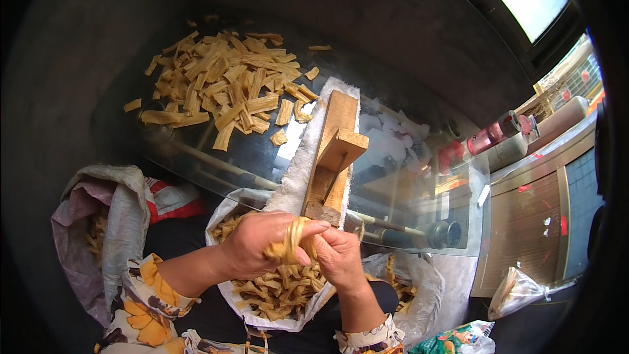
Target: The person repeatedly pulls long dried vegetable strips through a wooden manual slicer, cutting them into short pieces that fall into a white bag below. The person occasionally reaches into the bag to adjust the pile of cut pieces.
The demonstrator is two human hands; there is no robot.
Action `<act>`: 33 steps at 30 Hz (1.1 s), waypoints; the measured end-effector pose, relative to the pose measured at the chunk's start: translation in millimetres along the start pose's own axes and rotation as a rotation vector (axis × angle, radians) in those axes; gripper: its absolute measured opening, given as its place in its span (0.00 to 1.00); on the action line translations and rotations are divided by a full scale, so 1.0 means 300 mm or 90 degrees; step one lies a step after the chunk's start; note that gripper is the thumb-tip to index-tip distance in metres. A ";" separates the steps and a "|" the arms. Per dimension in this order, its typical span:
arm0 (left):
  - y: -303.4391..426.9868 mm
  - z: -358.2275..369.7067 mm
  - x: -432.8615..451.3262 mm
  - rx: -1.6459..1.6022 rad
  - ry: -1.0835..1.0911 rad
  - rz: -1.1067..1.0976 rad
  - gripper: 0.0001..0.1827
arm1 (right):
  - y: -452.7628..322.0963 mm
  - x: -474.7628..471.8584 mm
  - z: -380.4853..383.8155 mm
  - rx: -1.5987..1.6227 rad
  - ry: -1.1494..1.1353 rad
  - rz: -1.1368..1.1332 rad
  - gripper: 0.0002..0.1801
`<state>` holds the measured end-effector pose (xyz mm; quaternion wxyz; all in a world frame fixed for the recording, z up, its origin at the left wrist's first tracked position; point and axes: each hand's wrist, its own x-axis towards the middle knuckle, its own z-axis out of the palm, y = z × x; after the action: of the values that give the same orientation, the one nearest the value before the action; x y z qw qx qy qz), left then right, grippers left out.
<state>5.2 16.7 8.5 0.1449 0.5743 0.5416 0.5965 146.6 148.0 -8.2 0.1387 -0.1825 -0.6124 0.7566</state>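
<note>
A twisted yellow strip (293, 238), which looks like bean curd skin, is looped over the fingers of my left hand (255, 243). My right hand (340, 255) pinches the strip's other part; its end is partly hidden by the fingers. Both hands are close together above an open white sack (300, 322) full of yellow knotted-looking pieces (275, 292). Just beyond them, a wooden stand (339, 113) with a raised block and a thin metal rod (335, 179) rests on a white towel (300, 177) at the edge of the glass tabletop (241, 167).
A heap of flat yellow pieces (231, 78) spreads over the far left of the glass. Another sack (120, 236) stands at left, and a plastic bag (422, 285) at right. A pink bottle (491, 135) and a tied clear bag (516, 292) are farther right.
</note>
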 end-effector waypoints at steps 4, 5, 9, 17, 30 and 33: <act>-0.013 -0.002 -0.014 0.212 -0.044 0.131 0.21 | -0.007 -0.030 -0.025 0.138 -0.153 0.184 0.12; -0.017 0.008 -0.014 0.218 -0.016 0.150 0.19 | -0.019 -0.039 -0.014 0.167 -0.159 0.207 0.11; -0.036 0.038 -0.026 0.234 0.077 0.179 0.14 | -0.055 -0.054 -0.012 0.188 -0.034 0.179 0.07; -0.003 0.045 -0.033 0.079 -0.089 -0.134 0.14 | -0.056 -0.068 -0.034 -0.088 0.002 0.011 0.08; 0.028 -0.054 -0.021 -0.238 0.143 -0.149 0.06 | -0.071 -0.078 -0.063 0.125 -0.088 0.142 0.19; 0.022 -0.059 -0.009 -0.154 0.147 -0.146 0.08 | -0.049 -0.071 -0.077 0.154 -0.098 0.119 0.18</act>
<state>-6.0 3.7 16.7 0.2166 0.4153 0.5411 0.6985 175.7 162.2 4.1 0.0411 -0.1619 -0.5062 0.8461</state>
